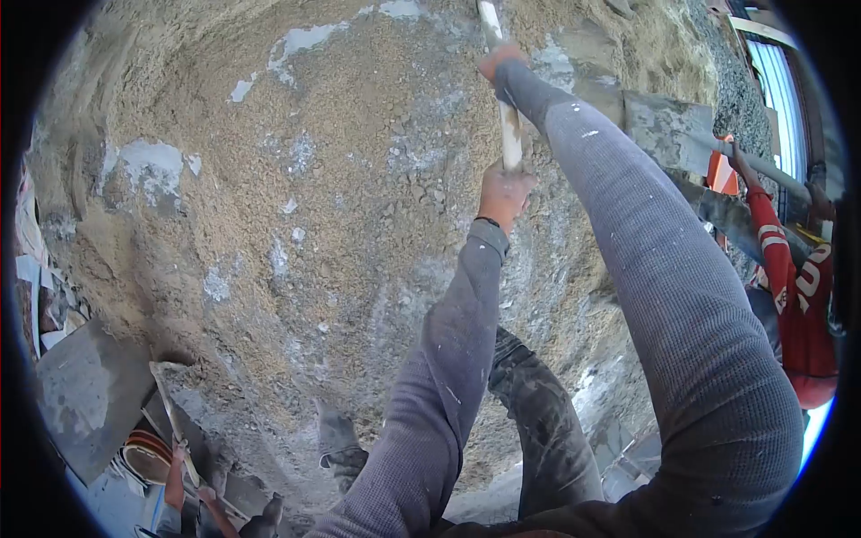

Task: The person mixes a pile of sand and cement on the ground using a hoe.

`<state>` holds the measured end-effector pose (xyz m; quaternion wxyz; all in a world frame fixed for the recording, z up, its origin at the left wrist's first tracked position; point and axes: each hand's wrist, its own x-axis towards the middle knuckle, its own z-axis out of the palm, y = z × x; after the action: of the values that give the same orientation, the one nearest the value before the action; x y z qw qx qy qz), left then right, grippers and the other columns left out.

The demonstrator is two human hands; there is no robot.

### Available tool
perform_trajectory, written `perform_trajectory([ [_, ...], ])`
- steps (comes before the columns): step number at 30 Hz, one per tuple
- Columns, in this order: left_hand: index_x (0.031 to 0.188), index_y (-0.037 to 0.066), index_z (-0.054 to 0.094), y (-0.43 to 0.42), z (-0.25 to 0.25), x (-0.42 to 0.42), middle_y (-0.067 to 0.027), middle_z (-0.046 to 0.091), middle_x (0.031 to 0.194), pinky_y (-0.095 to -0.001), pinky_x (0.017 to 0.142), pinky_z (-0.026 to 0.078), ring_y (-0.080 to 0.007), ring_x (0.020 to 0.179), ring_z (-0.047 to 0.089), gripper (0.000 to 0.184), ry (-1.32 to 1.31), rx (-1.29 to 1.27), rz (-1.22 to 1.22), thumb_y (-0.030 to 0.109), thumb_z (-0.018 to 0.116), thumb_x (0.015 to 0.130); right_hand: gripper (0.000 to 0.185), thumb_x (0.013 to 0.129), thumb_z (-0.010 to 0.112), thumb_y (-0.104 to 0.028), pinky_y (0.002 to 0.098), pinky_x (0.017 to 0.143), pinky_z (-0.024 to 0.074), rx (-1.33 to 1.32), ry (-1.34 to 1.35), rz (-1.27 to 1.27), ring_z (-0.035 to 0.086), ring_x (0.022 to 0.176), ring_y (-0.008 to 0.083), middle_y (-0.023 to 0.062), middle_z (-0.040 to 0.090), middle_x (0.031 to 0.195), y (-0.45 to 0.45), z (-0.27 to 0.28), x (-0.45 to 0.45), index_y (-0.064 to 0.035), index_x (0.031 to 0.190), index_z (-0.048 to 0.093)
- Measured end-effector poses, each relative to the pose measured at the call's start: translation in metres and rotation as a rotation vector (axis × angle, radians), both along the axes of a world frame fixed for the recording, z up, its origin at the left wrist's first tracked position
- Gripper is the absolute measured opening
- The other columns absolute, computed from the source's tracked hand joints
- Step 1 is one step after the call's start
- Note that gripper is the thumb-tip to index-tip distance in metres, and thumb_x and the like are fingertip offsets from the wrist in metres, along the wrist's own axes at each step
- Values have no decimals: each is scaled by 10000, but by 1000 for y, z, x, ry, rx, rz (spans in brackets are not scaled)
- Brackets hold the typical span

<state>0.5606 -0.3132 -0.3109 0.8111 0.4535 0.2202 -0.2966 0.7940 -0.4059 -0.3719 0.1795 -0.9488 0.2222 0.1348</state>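
Both my hands are wrapped round one long pale handle [511,136], probably wooden and worn in patches. My right hand [502,59] grips it higher up, near the top edge of the view. Lower down, close to the handle's near end, my left hand [507,193] is closed round it. The far end runs out of view, so the tool's head is hidden. Beneath the handle spreads a broad heap of sandy, gravelly material [377,215], with whitish powder patches [152,168] on it.
At right, a co-worker in a red sleeve [769,229] holds a long-handled tool with a flat grey blade [668,132]. Another person's hands [175,462] hold a stick-like handle [169,403] at lower left, beside a grey board [85,403] and stacked buckets [148,457]. My legs [556,430] stand at the heap.
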Motion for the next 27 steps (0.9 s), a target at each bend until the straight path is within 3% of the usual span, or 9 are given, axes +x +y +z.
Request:
perform_trajectory([
  [10, 822, 11, 602, 185, 110, -297, -22, 546, 601, -264, 397, 372, -105, 445, 512, 90, 360, -82, -62, 44, 678, 787, 402, 733, 651, -178, 448, 867, 519, 209, 317, -142, 629, 1027, 407, 259, 652, 1041, 170, 50, -347, 21, 1078, 595],
  [16, 804, 68, 475, 308, 271, -503, -19, 514, 588, -272, 378, 344, -89, 420, 450, 216, 592, 53, -311, 57, 690, 798, 459, 749, 677, -261, 456, 782, 517, 357, 536, -246, 653, 917, 397, 252, 660, 951, 278, 146, -639, 13, 1101, 570],
  [19, 846, 24, 550, 326, 333, -567, -45, 563, 653, -338, 569, 439, -164, 599, 541, 220, 666, 268, -510, 151, 714, 772, 448, 729, 700, -227, 439, 726, 520, 388, 870, -489, 662, 808, 359, 211, 642, 920, 303, 179, -759, -14, 1085, 530],
  [20, 829, 23, 569, 329, 350, -555, -53, 586, 667, -358, 604, 453, -176, 643, 573, 227, 764, 271, -592, 173, 716, 746, 468, 724, 710, -226, 434, 706, 515, 411, 926, -451, 660, 798, 347, 202, 640, 914, 309, 218, -733, -7, 1094, 523],
  [22, 871, 20, 584, 320, 341, -567, -69, 601, 690, -358, 615, 461, -175, 656, 583, 235, 793, 293, -486, 175, 714, 751, 354, 784, 648, -106, 418, 476, 510, 475, 726, -372, 640, 573, 285, 158, 589, 749, 310, 180, -766, 22, 1075, 491],
  [23, 913, 17, 599, 319, 339, -564, -86, 616, 713, -359, 627, 470, -174, 670, 592, 250, 817, 305, -425, 176, 711, 756, 359, 782, 641, -96, 418, 471, 504, 496, 699, -327, 632, 567, 281, 161, 581, 773, 316, 194, -734, 24, 1075, 472],
  [24, 923, 15, 577, 321, 327, -557, -72, 582, 681, -347, 610, 451, -168, 640, 553, 248, 593, 361, -355, 166, 711, 779, 365, 779, 635, -86, 418, 466, 498, 511, 663, -281, 624, 560, 277, 164, 573, 797, 316, 197, -688, 26, 1075, 453],
  [26, 943, 29, 559, 320, 280, -510, -65, 546, 654, -334, 590, 435, -139, 617, 512, 234, 206, 473, -230, 171, 695, 817, 394, 758, 638, -109, 434, 620, 501, 513, 281, -128, 640, 721, 345, 207, 594, 842, 324, 206, -585, 32, 1087, 473],
  [27, 1076, 17, 603, 327, 261, -454, -187, 637, 777, -377, 652, 497, -263, 733, 664, 281, 178, 441, -219, 140, 662, 830, 408, 744, 642, -129, 449, 731, 495, 482, 99, -34, 651, 841, 399, 246, 612, 874, 331, 215, -526, 34, 1085, 488],
])
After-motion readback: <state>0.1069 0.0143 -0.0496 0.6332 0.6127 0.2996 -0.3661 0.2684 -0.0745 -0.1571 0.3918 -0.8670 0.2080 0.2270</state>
